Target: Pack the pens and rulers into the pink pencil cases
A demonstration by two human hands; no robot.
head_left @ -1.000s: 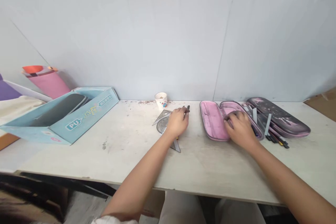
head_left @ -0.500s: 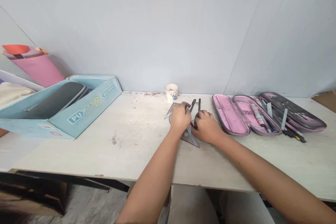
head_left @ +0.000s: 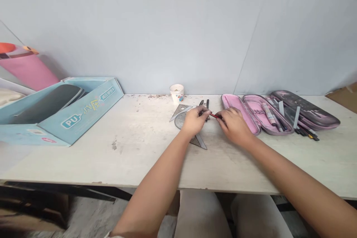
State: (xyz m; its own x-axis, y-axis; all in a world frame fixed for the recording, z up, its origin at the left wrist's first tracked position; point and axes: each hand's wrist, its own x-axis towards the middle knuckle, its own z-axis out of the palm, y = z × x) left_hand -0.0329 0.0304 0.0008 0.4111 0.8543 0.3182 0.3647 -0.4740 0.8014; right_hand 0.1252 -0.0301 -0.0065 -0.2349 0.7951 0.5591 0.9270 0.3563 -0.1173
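1. Left of the open pink case (head_left: pixel 256 105), a slim red pen (head_left: pixel 214 115) was held between two hands, slanted slightly.
2. One end was pinched by the thumb and fingers of the left hand (head_left: pixel 195 121), and the other end by those of the right hand (head_left: pixel 233 122). Whether it was a pen or a pencil could not be told, since most of it was covered by the fingers.
3. A second before, the right hand had been placed inside the case. Half a second later both hands had been brought together left of it, with only a bit of red glimpsed between them. By now the pen had been taken up in a two-handed grip.
4. By that shift the case's right half was uncovered, and a pale marker (head_left: pixel 269 114) was shown inside; part of its left half was hidden by the right hand.
5. One piece thus seemed to have been singled out for handling. Farther left of the case, a protractor (head_left: pixel 180 120) and a set square (head_left: pixel 182 108) were left on the table, and two black pens (head_left: pixel 208 103) were seen just beyond the left fingertips.
6. Right of the case, a closed black case (head_left: pixel 309 109) was left in place.
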